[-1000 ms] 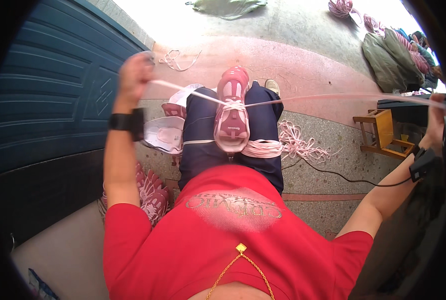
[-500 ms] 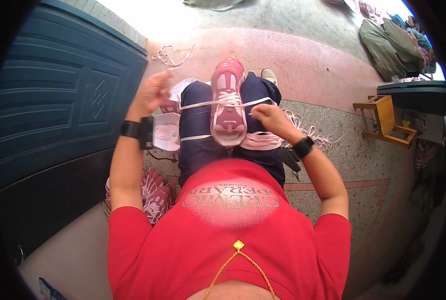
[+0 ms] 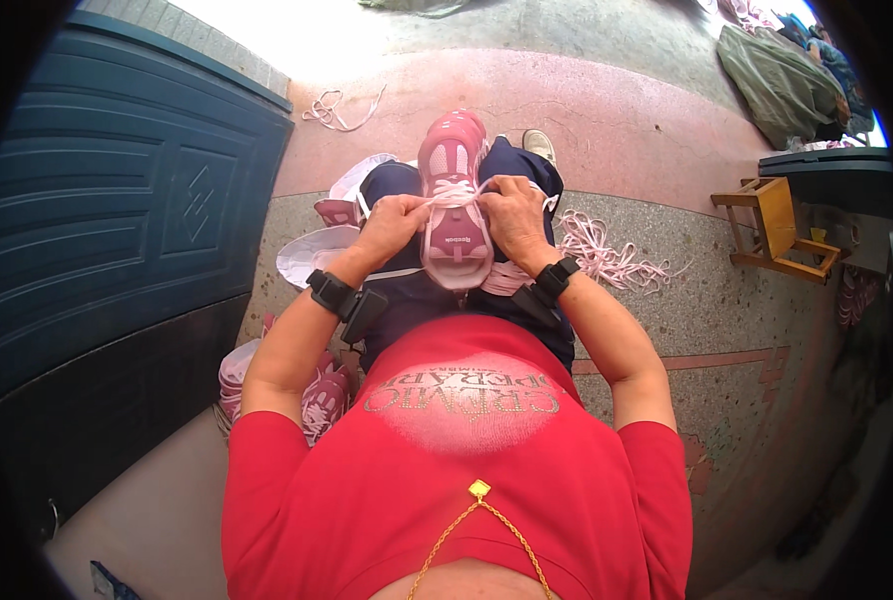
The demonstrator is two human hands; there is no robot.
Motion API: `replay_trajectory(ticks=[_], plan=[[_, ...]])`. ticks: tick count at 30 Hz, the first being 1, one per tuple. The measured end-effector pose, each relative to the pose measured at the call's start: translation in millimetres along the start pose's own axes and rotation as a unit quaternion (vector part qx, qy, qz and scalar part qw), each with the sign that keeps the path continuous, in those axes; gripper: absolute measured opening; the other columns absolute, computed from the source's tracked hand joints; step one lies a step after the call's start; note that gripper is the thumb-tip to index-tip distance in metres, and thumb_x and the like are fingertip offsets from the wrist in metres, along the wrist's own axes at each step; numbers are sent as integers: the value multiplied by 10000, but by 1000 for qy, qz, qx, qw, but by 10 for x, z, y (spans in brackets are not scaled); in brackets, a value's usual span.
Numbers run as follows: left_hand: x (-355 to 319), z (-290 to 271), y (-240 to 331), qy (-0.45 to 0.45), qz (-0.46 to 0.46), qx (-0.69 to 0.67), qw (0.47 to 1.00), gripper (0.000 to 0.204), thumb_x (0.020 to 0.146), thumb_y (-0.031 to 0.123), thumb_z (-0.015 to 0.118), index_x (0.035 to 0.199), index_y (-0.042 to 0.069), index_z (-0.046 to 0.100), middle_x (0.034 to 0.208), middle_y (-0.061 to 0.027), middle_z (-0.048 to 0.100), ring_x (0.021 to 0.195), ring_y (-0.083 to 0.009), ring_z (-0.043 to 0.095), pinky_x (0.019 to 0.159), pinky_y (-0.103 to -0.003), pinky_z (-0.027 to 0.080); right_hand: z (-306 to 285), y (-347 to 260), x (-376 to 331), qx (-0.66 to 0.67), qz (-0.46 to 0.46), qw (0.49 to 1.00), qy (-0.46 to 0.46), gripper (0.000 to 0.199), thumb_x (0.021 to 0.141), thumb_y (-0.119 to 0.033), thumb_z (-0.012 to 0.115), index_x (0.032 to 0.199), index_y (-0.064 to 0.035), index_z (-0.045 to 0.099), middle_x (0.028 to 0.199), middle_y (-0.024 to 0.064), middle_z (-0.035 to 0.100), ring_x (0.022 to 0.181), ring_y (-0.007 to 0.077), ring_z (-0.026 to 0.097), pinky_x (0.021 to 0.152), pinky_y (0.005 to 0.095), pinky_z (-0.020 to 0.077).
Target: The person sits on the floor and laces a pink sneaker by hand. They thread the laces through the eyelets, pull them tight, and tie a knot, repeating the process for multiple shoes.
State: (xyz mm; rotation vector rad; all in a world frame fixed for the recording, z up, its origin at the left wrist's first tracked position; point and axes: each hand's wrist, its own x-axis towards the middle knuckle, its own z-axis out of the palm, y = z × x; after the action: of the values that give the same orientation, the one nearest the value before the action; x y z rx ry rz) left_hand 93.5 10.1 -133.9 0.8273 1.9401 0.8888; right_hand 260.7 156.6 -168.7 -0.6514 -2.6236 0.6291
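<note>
One pink shoe [image 3: 455, 205] is seen near the middle of the picture, a little toward 12 o'clock. It is laid on the lap, on dark blue trousers [image 3: 407, 290], with its toe pointed to 12 o'clock. The shoe is dark pink with a paler pink tongue, and a pale pink lace [image 3: 454, 190] is run across its top.

Two hands are counted, one on each side of the shoe. The left hand [image 3: 392, 222] is placed at the shoe's 9 o'clock side and is clenched on the lace. The right hand [image 3: 515, 215] is placed at the 3 o'clock side and is also pinched shut on the lace. Both hands are touching the shoe. One black band is worn on each wrist, so two bands are counted: the left band [image 3: 329, 290] and the right band [image 3: 557, 277].

A red shirt [image 3: 467, 450] is seen toward 6 o'clock, with one gold chain [image 3: 479, 500] hung on it.

More pink shoes [image 3: 317, 385] are piled on the floor at about 8 o'clock; how many there are cannot be told. One heap of loose pink laces [image 3: 607, 250] is lying on the floor at 3 o'clock, near the right hand. A few more laces [image 3: 337, 108] are lying at 11 o'clock. One small yellow wooden stool [image 3: 777, 225] is stood well apart at 3 o'clock. One dark blue door [image 3: 117, 220] is seen at 9 o'clock.
</note>
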Motion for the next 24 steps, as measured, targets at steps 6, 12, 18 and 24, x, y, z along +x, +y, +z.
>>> replay_trajectory(ticks=[6, 12, 18, 24], plan=[[-143, 2, -89, 77, 74, 116, 988, 252, 913, 203, 544, 978, -9, 662, 620, -88, 593, 551, -154, 567, 546, -306, 441, -61, 8, -39, -12, 66, 998, -6, 142, 769, -255, 673, 789, -115, 684, 881, 37, 626, 934, 240, 554, 739, 420, 404], [-135, 32, -145, 121, 162, 247, 948, 195, 887, 199, 525, 832, 40, 625, 781, -184, 624, 688, -386, 604, 587, -446, 463, -57, 14, -30, 5, 59, 998, 3, 154, 775, -255, 670, 759, -107, 710, 838, 33, 641, 917, 236, 572, 738, 425, 399], [-170, -8, -46, 113, 172, 322, 924, 165, 872, 187, 515, 793, 60, 583, 726, -159, 618, 683, -377, 609, 586, -478, 465, -51, 6, -47, 8, 57, 998, 9, 151, 772, -262, 673, 766, -117, 715, 828, 27, 644, 903, 235, 573, 739, 428, 395], [-86, 2, 48, 80, 210, 433, 873, 157, 849, 216, 552, 776, 86, 602, 668, -118, 619, 637, -316, 621, 597, -466, 437, -35, 31, -49, 21, 63, 998, 5, 159, 773, -270, 672, 771, -117, 717, 820, 25, 644, 887, 241, 574, 740, 428, 395]])
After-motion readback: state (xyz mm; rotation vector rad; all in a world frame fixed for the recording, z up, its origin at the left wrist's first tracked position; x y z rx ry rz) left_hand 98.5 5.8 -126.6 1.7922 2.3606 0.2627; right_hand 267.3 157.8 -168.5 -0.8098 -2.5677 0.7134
